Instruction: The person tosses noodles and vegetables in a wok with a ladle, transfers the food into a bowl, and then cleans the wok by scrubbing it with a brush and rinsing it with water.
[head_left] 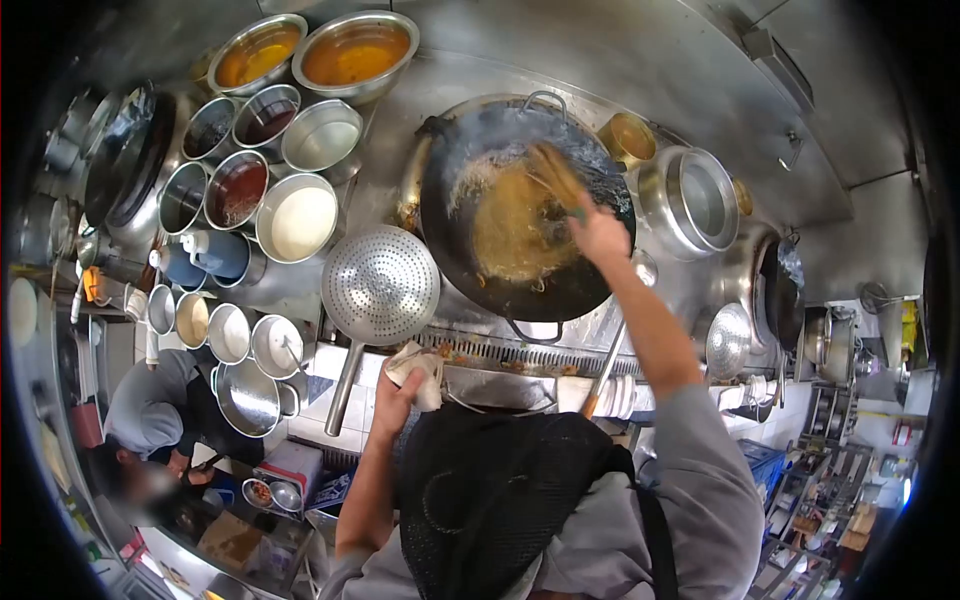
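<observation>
My right hand (598, 232) is closed around a bamboo wok brush (556, 176), whose bristle end reaches down into a large black wok (530, 296). Cloudy brown liquid (515, 225) covers the wok's bottom, and steam rises at its far side. In my left hand (392, 400) is a bunched white cloth (418, 374), gripped near the front edge of the stove. A large perforated strainer (380, 285) lies just beyond that hand, its handle pointing toward me. To the right of the wok rests a ladle (644, 268) with a long handle.
Steel pots of sauces and liquids (297, 218) stand at the left, with two bowls of orange liquid (356, 54) behind. Stacked steel basins (690, 200) sit right of the wok. Another person (160, 400) is at the lower left. More shelving (830, 480) stands at right.
</observation>
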